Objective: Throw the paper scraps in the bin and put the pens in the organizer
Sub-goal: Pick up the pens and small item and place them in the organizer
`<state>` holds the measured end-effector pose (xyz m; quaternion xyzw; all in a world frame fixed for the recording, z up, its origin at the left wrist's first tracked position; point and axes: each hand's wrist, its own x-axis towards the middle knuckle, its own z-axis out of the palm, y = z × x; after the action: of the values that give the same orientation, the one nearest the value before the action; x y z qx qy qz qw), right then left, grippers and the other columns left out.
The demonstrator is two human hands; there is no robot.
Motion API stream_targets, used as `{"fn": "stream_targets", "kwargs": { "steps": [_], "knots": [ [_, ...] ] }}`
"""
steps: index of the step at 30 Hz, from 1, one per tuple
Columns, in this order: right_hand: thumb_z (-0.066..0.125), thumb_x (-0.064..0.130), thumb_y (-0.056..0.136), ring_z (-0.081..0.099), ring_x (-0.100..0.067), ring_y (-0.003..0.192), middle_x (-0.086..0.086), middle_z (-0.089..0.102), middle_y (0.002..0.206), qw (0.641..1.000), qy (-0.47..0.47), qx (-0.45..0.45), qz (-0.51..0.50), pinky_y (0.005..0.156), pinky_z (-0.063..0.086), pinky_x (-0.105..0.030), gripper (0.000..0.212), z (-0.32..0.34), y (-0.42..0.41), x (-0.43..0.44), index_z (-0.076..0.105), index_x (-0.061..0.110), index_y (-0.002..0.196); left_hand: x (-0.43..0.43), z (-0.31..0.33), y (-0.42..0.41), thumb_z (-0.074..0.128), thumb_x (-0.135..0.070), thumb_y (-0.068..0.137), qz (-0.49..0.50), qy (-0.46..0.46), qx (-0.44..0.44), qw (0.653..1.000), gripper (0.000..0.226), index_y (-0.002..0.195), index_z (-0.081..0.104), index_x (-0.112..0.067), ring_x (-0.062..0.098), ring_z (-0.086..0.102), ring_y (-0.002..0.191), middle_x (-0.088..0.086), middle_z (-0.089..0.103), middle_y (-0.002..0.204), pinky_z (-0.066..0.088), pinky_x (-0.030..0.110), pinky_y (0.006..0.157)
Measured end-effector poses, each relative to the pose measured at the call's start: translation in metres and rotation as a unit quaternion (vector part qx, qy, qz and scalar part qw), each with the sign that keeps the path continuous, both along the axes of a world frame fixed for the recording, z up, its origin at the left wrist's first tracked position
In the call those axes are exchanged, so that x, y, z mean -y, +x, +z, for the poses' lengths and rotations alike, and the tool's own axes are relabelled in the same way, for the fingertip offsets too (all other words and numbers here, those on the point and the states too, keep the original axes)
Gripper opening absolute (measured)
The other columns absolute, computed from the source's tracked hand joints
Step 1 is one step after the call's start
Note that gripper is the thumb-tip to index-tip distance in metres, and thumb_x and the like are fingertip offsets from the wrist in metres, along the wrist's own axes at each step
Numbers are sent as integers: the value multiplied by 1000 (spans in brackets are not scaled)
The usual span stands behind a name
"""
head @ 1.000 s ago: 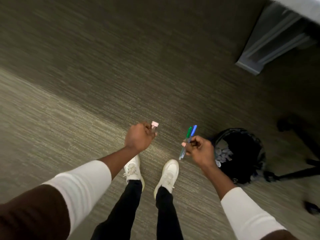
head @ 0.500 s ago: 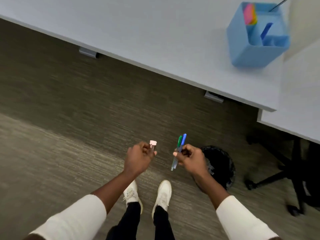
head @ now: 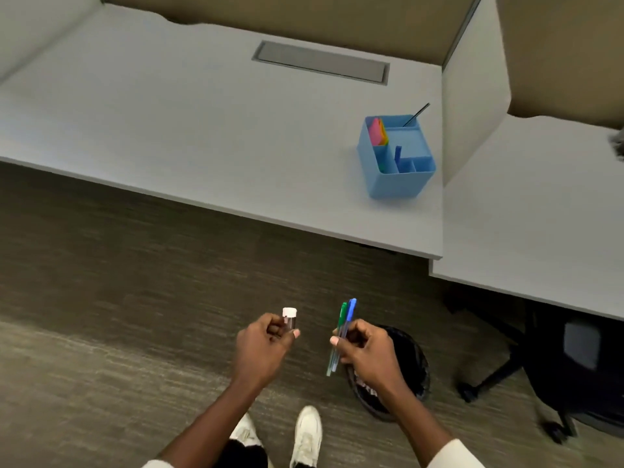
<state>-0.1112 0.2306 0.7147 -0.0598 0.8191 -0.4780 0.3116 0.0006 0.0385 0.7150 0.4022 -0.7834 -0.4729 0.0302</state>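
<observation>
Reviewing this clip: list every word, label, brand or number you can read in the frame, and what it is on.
None can be read.
Small capped item in the left hand: a dark band under the cap, no letters legible.
Green pen and blue pen in the right hand: barrels too small and blurred.
Blue organizer: plain walls, no print.

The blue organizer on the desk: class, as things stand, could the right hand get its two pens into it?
Probably yes. The right hand holds both pens above the floor, beside the bin. The organizer stands open-topped near the desk edge, with bare desk before it, though it looks a step away.
</observation>
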Motion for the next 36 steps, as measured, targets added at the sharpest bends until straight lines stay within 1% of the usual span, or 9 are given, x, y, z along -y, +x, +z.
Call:
{"fn": "stream_targets", "kwargs": {
  "steps": [3,8,12,15,20,25,27,30,36],
  "knots": [
    [83,16,88,78,-18,82,-2,79,86,1000,-8,-1,-13,72,67,-41,10,19,-8,-1,77,23,90,-3,17,-8,90,-29,79,-2,11,-15,1000,18,87,74,-26,0,70,70,-8,75,72,55,15,60],
    [82,13,89,78,-18,81,-4,79,87,999,-6,-7,-40,70,67,-39,10,41,-27,14,77,21,93,10,37,-28,89,-30,80,-27,20,-23,999,18,87,73,-28,4,72,70,-10,75,75,62,26,67],
    [80,13,91,78,-12,85,-1,78,93,998,3,-5,-61,74,68,-36,12,54,-48,33,75,21,98,37,48,-52,88,-31,81,-58,14,-27,998,18,89,72,-30,0,71,72,-10,75,77,62,23,68],
    [78,13,92,77,-6,88,2,77,99,996,7,-15,-82,76,67,-33,13,66,-66,52,74,22,102,63,57,-75,87,-29,83,-81,30,-28,996,17,93,73,-29,4,72,74,-8,75,81,63,23,69],
    [78,18,93,78,-6,83,0,77,98,990,28,-38,-136,78,67,-31,11,83,-98,85,73,20,102,111,72,-115,85,-31,84,-128,39,-21,991,19,97,72,-30,3,73,78,-8,75,83,57,13,65],
    [78,22,93,78,-3,78,3,78,99,978,44,-70,-190,69,60,-17,14,106,-133,110,72,17,106,145,91,-156,82,-35,87,-192,15,-40,981,20,102,68,-32,0,69,83,-13,72,88,57,15,74],
    [78,24,93,78,-6,79,3,79,102,972,48,-87,-214,77,62,-20,18,114,-149,116,72,17,109,154,96,-173,81,-37,87,-211,7,-47,976,23,105,69,-30,1,69,83,-14,71,89,56,15,75],
    [79,32,93,78,-12,84,0,79,103,959,81,-128,-238,90,64,-35,25,125,-179,119,72,17,111,160,100,-195,82,-38,87,-217,5,-60,974,27,107,69,-27,1,69,80,-14,72,87,51,8,65],
    [80,37,92,76,-20,84,-2,79,99,932,113,-255,-230,84,63,-37,28,136,-250,105,73,13,105,152,97,-220,83,-38,86,-205,19,-61,977,27,107,70,-27,-1,69,78,-17,72,85,49,4,62]
  ]
}}
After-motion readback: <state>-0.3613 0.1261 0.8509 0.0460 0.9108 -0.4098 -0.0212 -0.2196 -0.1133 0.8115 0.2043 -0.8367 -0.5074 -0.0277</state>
